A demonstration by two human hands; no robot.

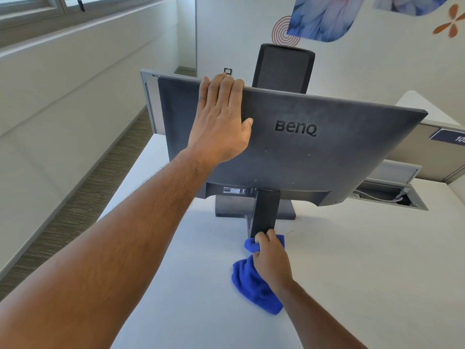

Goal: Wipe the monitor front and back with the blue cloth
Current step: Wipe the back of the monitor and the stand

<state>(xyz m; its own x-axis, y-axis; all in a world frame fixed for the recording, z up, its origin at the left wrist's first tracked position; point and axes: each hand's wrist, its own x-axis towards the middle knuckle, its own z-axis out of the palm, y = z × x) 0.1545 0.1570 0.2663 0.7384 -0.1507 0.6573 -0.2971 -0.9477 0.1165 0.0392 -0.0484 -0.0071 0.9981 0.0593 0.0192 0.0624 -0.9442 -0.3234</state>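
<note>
The monitor (314, 157) stands on the white counter (352, 260) with its back to the person, dusty grey across the panel. The left hand (221, 122) lies flat on that back, fingers hooked over the top edge, steadying it. The right hand (270, 258) has its grip closed around the blue cloth (251, 285), bunched at the foot of the monitor's stand neck (265, 210). To wipe well, work up the neck, then cross the monitor's back in overlapping passes, keeping the steadying hand firm so the monitor does not tip or slide.

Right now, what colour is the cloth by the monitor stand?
Bright blue cloth, head view.
</note>
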